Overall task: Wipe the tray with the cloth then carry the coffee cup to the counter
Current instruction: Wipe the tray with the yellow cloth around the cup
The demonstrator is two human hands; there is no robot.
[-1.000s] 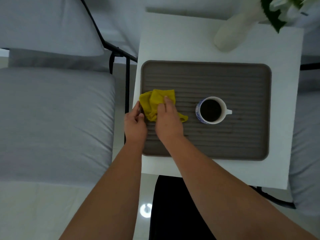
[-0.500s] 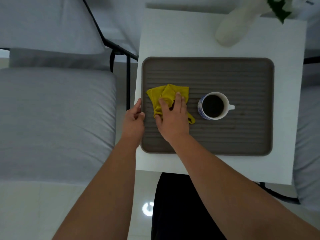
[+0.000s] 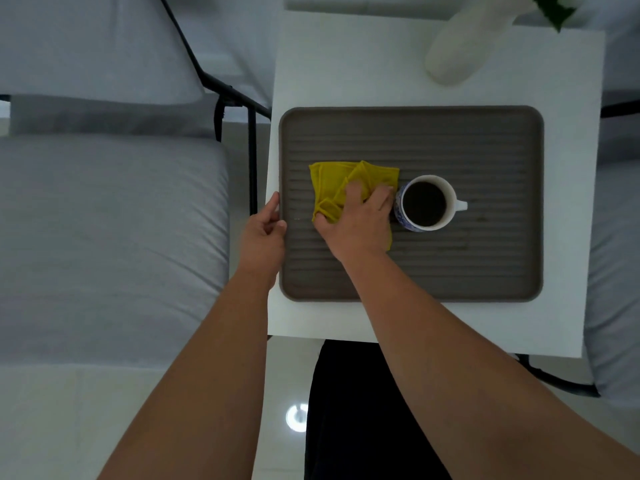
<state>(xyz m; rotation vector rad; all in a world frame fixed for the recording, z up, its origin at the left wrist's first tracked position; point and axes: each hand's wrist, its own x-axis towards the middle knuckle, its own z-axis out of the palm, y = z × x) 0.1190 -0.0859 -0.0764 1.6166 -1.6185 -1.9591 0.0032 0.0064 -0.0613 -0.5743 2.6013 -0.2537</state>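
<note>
A brown ribbed tray (image 3: 485,143) lies on a white side table (image 3: 346,64). On it stands a blue-and-white cup (image 3: 426,203) full of dark coffee, handle pointing right. My right hand (image 3: 360,220) presses a crumpled yellow cloth (image 3: 332,183) flat onto the tray, with the fingertips almost touching the cup's left side. My left hand (image 3: 264,233) grips the tray's left rim, thumb over the edge.
A white vase (image 3: 457,53) with green leaves stands at the table's back right. A grey cushioned seat (image 3: 104,237) with a black metal frame (image 3: 252,150) sits close on the left. Another grey cushion (image 3: 613,271) is on the right. Pale floor lies below.
My right hand has slid the cloth to the right across the tray, from near the left rim up to the cup. My left hand has stayed on the rim.
</note>
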